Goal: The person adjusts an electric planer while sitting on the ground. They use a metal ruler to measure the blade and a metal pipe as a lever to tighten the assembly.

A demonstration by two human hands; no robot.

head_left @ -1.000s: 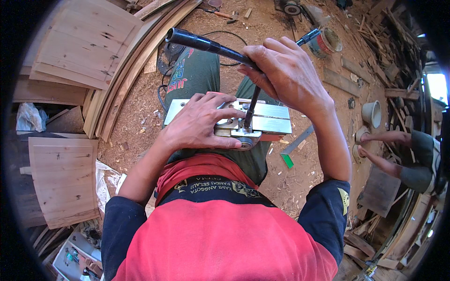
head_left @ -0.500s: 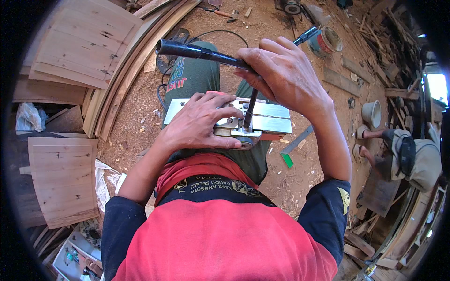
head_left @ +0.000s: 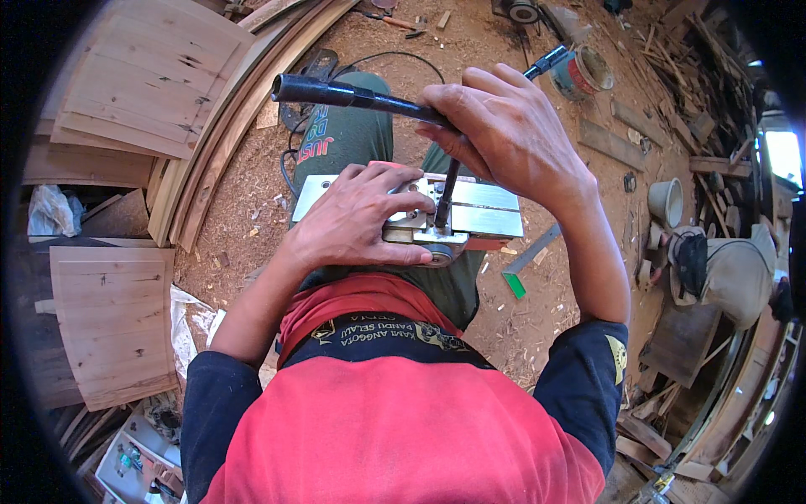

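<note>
An electric hand planer (head_left: 487,220) rests upside down across my thighs, its silver sole plates facing up and bits of red body showing beneath. My left hand (head_left: 357,217) is wrapped over the planer's middle, thumb on the near side and fingers on the far side, holding it. My right hand (head_left: 508,139) grips the black T-handle socket wrench (head_left: 353,95) at its crossbar. The wrench's shaft runs down, slightly tilted, into the gap between the sole plates, beside my left fingertips. What its tip sits on is hidden in that gap.
A try square (head_left: 531,250) with a green handle lies on the shaving-covered floor at right. Wooden panels (head_left: 117,319) and curved planks stand left. A hammer (head_left: 395,21), a bucket (head_left: 582,74) and a white pail (head_left: 665,204) lie farther out. Another person (head_left: 730,273) bends at far right.
The wrench's handle has shifted very slightly left; my hands otherwise keep their places. At far right the other person has bent or moved, and their reaching arms no longer show the same way.
</note>
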